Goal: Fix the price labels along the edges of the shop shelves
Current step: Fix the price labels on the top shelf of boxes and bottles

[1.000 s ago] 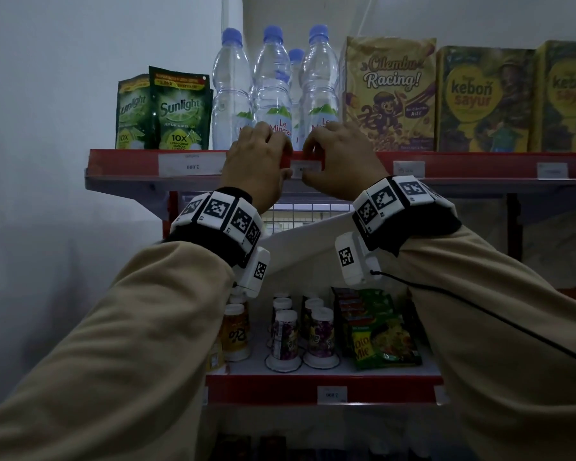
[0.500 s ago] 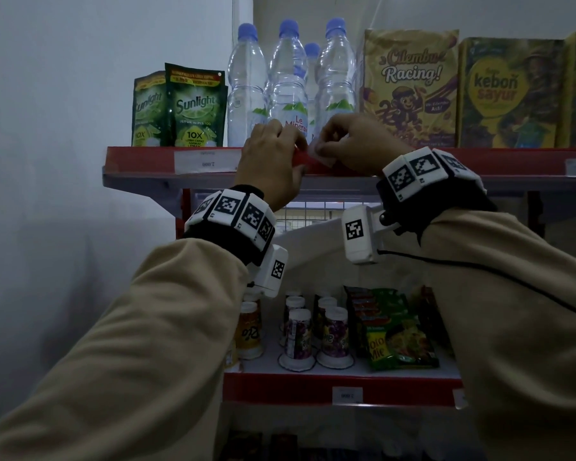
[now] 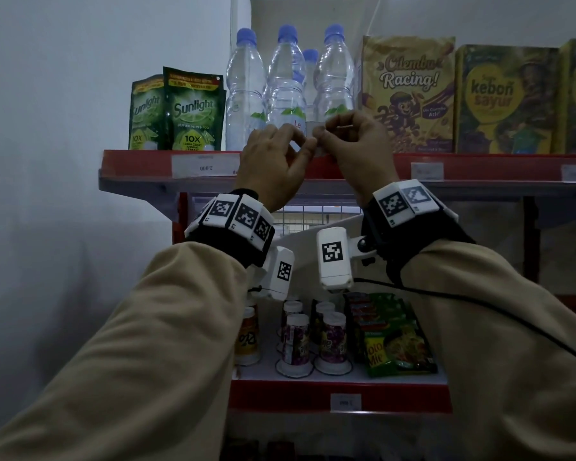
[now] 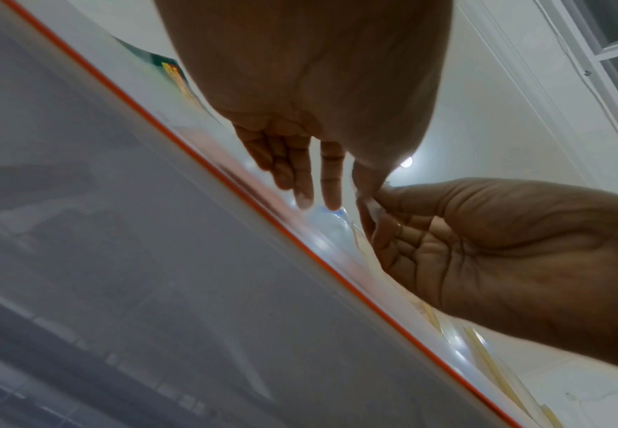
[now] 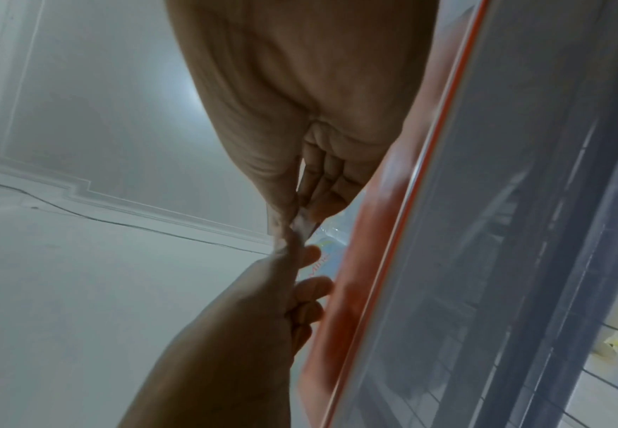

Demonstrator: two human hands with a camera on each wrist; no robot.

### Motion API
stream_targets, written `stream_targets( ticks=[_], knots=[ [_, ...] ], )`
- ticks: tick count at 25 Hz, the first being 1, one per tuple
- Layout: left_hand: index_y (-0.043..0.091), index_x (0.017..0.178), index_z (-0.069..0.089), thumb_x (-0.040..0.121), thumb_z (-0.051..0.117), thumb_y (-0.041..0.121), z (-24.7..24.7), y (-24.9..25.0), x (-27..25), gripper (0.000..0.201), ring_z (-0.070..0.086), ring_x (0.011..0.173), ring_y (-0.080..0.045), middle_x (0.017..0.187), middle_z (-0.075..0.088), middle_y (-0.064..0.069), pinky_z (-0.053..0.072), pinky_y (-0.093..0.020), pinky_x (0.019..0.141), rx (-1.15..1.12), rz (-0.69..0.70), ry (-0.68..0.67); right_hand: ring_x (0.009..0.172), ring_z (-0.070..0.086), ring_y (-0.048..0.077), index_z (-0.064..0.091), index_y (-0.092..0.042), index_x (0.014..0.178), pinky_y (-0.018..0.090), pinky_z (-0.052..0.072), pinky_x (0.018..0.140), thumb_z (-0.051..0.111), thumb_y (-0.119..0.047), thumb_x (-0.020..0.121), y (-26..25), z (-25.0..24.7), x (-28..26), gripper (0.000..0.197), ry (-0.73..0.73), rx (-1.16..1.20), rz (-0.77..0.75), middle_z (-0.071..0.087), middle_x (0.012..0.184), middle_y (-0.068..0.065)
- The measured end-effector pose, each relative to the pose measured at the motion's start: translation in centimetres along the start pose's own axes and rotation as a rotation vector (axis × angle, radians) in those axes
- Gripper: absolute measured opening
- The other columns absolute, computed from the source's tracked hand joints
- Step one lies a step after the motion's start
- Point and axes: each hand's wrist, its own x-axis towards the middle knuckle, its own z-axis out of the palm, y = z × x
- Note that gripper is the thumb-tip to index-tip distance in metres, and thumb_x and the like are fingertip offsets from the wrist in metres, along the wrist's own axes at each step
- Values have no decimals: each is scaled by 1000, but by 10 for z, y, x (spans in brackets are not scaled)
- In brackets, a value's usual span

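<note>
A small white price label (image 3: 318,148) is held in the air just above the red front edge (image 3: 137,163) of the top shelf, in front of the water bottles (image 3: 286,84). My left hand (image 3: 308,144) pinches its left end with thumb and forefinger. The other fingers (image 4: 303,185) reach straight toward the shelf edge. My right hand (image 3: 325,134) pinches the right end, its remaining fingers curled. In the right wrist view the label (image 5: 302,224) shows as a crumpled white scrap between both thumbs. The left wrist view shows the label (image 4: 368,202) beside the right palm.
Other white labels sit on the top edge at the left (image 3: 204,166) and right (image 3: 427,170), and one on the lower shelf edge (image 3: 345,402). Sunlight pouches (image 3: 193,114) and cereal boxes (image 3: 409,94) flank the bottles. Cups (image 3: 296,341) and noodle packs (image 3: 393,341) fill the lower shelf.
Both hands have risen from the red shelf edge to just above it. The label, earlier against the edge, is now off it and pinched between the two hands.
</note>
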Motion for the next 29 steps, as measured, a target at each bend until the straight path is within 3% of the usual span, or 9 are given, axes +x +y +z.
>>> stream_targets(
  ticks=[3, 7, 9, 13, 16, 19, 21, 25, 29],
  knots=[
    [14, 100, 63, 94, 52, 39, -2, -2, 1, 28, 45, 98, -23, 89, 46, -2, 34, -31, 81, -3, -21, -43, 71, 57, 20, 54, -7, 84, 33, 50, 71, 67, 3, 82, 1, 0, 1, 16, 13, 62, 29, 59, 80, 13],
    [15, 102, 64, 94, 53, 36, -5, -3, 2, 25, 41, 101, -21, 91, 43, 0, 31, -28, 82, -7, -26, -93, 82, 63, 24, 57, -10, 98, 35, 52, 70, 63, -3, 81, 2, -7, 6, 19, 9, -208, -40, 64, 96, 16],
    [13, 103, 63, 95, 52, 35, -6, -4, 3, 26, 42, 101, -22, 91, 43, -1, 30, -27, 82, 3, -8, -94, 86, 66, 26, 62, -12, 103, 37, 55, 72, 61, -6, 82, 0, -11, 9, 22, -43, -336, -82, 67, 95, 13],
    [12, 106, 62, 95, 53, 34, -7, -7, 2, 27, 43, 102, -24, 95, 45, -4, 30, -27, 82, 95, 49, -114, 89, 66, 21, 66, -9, 96, 37, 58, 77, 61, -9, 85, -1, -17, 11, 12, -129, -513, -79, 63, 85, -1],
    [12, 108, 60, 94, 53, 34, -9, -8, 1, 27, 44, 103, -24, 103, 52, -9, 31, -28, 84, 143, 91, -142, 88, 66, 18, 66, -11, 94, 37, 57, 79, 64, -11, 85, 0, -22, 12, 9, -200, -591, -123, 68, 90, 5],
    [13, 111, 56, 91, 58, 34, -20, -10, 5, 29, 47, 106, -23, 110, 56, -9, 36, -29, 86, 103, 128, -184, 87, 67, 20, 66, -10, 93, 39, 56, 81, 66, -11, 84, 3, -21, 18, 9, -93, -533, -138, 70, 92, 10],
    [13, 113, 56, 88, 62, 37, -28, -14, 8, 35, 47, 109, -24, 113, 56, -8, 38, -30, 88, 192, 160, -242, 86, 69, 19, 65, -10, 93, 40, 56, 80, 65, -8, 84, 5, -16, 21, 9, -27, -486, -140, 71, 91, 11],
    [13, 110, 59, 83, 68, 37, -41, -23, 11, 36, 49, 107, -25, 110, 56, -9, 41, -33, 88, 326, 139, -260, 84, 68, 18, 69, -11, 91, 34, 55, 81, 64, -9, 82, 8, -1, 23, 10, -2, -496, -209, 71, 87, 7],
    [12, 106, 57, 82, 70, 29, -44, -30, 6, 32, 59, 89, -20, 96, 64, -5, 47, -31, 82, 132, 71, -147, 77, 65, 11, 70, -16, 88, 22, 52, 74, 67, -16, 82, 12, 9, 21, 6, -86, -576, -242, 70, 82, 0]
  ],
)
